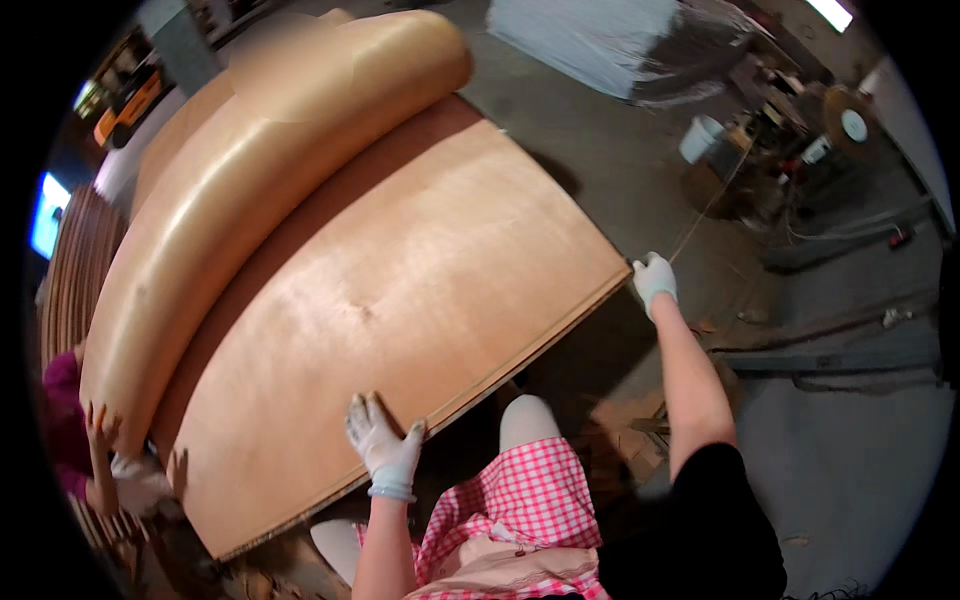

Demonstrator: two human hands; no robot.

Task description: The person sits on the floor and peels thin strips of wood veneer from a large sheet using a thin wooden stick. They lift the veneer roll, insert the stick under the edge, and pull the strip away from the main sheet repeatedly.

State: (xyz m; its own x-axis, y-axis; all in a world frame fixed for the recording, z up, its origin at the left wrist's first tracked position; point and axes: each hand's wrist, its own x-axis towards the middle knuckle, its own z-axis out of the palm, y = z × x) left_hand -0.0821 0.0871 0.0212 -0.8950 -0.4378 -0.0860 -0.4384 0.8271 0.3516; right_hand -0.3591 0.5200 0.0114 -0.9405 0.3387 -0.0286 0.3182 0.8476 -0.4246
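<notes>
A broad, pale wooden veneer sheet (400,270) lies on a low stack in front of me. Its far part is lifted and bent over into a long curl (215,215). My left hand (385,445), in a white glove, rests flat on the sheet by the near edge, fingers spread. At the right corner of the stack is my right hand (655,280), also gloved, its fingers curled at the corner; the exact grip is partly hidden. On the far left a co-worker's hand (102,430) touches the end of the curl.
Another stack of sheets (75,270) stands behind the co-worker at left. A white bucket (701,138) and machinery with a round wheel (848,115) are at the upper right. A plastic-covered pile (590,40) stands at the back. Wood scraps (635,430) lie on the floor near my legs.
</notes>
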